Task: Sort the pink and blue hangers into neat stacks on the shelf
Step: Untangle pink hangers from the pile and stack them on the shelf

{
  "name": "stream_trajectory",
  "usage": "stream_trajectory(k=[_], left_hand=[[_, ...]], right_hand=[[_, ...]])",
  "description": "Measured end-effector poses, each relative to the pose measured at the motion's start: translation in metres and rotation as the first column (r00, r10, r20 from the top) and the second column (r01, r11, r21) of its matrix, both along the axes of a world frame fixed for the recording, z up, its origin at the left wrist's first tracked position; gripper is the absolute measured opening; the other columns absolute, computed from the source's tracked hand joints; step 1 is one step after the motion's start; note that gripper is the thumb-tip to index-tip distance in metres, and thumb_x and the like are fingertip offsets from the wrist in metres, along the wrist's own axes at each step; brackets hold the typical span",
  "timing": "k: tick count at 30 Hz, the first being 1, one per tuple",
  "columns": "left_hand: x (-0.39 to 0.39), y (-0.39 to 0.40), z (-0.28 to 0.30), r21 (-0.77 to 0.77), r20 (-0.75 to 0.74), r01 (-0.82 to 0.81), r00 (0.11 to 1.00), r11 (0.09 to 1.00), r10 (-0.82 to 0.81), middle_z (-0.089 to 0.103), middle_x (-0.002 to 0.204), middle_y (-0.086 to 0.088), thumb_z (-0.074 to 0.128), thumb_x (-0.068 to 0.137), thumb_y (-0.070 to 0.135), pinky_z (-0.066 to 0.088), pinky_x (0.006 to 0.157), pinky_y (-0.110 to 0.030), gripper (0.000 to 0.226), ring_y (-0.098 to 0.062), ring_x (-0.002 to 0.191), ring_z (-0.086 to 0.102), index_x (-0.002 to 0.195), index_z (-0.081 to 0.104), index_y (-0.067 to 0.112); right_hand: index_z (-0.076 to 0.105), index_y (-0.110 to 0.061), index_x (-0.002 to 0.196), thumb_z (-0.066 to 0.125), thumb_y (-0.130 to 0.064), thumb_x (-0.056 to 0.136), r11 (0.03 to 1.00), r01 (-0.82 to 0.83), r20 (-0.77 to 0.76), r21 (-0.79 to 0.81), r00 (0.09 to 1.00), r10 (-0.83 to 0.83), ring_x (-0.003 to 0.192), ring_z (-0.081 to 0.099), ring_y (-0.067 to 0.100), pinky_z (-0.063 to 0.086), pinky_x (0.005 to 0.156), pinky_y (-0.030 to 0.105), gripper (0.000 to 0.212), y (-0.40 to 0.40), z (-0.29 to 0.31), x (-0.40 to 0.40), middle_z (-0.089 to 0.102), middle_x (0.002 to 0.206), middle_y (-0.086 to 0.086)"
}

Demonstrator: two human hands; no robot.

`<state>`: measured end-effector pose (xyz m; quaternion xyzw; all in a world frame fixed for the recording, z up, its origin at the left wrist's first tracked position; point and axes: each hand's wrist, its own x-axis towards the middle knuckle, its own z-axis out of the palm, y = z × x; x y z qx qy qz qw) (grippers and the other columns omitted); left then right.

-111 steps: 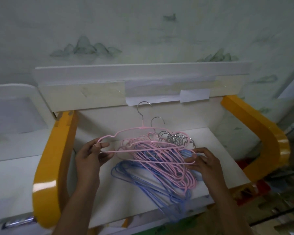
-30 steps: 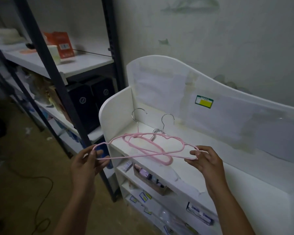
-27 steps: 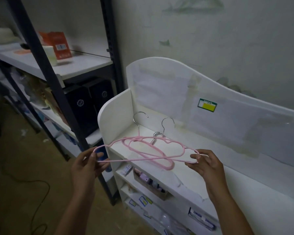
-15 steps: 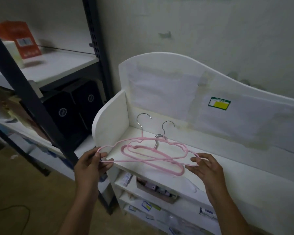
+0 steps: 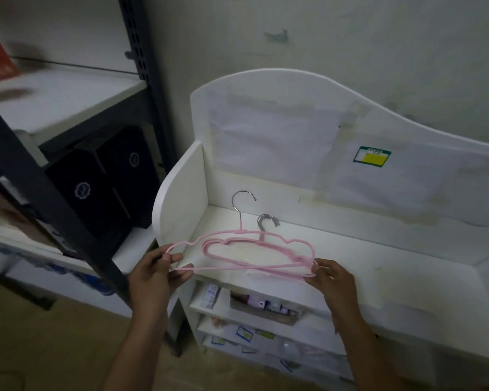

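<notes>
I hold a pink hanger (image 5: 239,231) level just above the top board of the white shelf (image 5: 364,258), its metal hook pointing toward the back panel. My left hand (image 5: 156,275) pinches its left tip and my right hand (image 5: 332,280) pinches its right tip. Under it, a small stack of pink hangers (image 5: 237,253) lies flat on the board with silver hooks (image 5: 266,220) toward the back. No blue hangers are in view.
The white shelf has a curved back panel with a green and yellow label (image 5: 372,156) and a side wall (image 5: 178,190) at the left. Lower shelves hold small boxes (image 5: 261,303). A dark metal rack (image 5: 54,198) with black boxes (image 5: 105,179) stands at the left.
I have carried the pink hanger from the mixed pile over to the white shelf. In the last second it came closer to the stack on the board and lower.
</notes>
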<state>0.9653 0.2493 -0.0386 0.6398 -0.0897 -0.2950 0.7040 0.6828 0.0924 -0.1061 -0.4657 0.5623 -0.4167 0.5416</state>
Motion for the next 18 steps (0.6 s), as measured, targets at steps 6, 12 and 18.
stream_trajectory(k=[6, 12, 18], left_hand=[[0.001, -0.012, -0.004, 0.004, -0.006, 0.029, 1.000, 1.000, -0.028, 0.071, 0.095, -0.014, 0.051, 0.100, 0.007, 0.060, 0.058, -0.028, 0.017, -0.032, 0.070, 0.072, 0.099, 0.067, 0.013], [0.001, -0.029, -0.013, 0.019, 0.001, 0.070, 0.998, 0.997, -0.070, 0.071, 0.093, -0.016, 0.052, 0.098, 0.005, 0.061, 0.059, -0.030, 0.018, -0.036, 0.077, 0.071, 0.099, 0.068, 0.013], [0.007, -0.055, -0.041, 0.078, -0.017, 0.152, 0.988, 0.985, -0.151, 0.070, 0.101, -0.017, 0.055, 0.096, 0.004, 0.061, 0.066, -0.037, 0.016, -0.032, 0.080, 0.072, 0.101, 0.069, 0.011]], right_hand=[[0.070, -0.011, 0.112, 0.051, -0.020, 0.099, 0.993, -0.082, -0.365, -0.083, 0.930, 0.046, 0.081, 0.068, 0.016, 0.057, 0.076, 0.032, 0.024, -0.005, -0.006, -0.007, 0.072, 0.100, 0.008], [0.065, -0.018, 0.112, 0.045, -0.023, 0.102, 0.994, -0.106, -0.283, 0.026, 0.953, 0.109, 0.092, 0.068, 0.021, 0.055, 0.085, 0.036, 0.023, -0.010, -0.014, -0.015, 0.071, 0.101, 0.008], [0.063, -0.024, 0.101, 0.047, -0.026, 0.101, 0.996, -0.077, -0.233, 0.052, 0.969, 0.087, 0.095, 0.067, 0.022, 0.054, 0.087, 0.037, 0.017, -0.013, -0.015, -0.019, 0.070, 0.104, 0.007]])
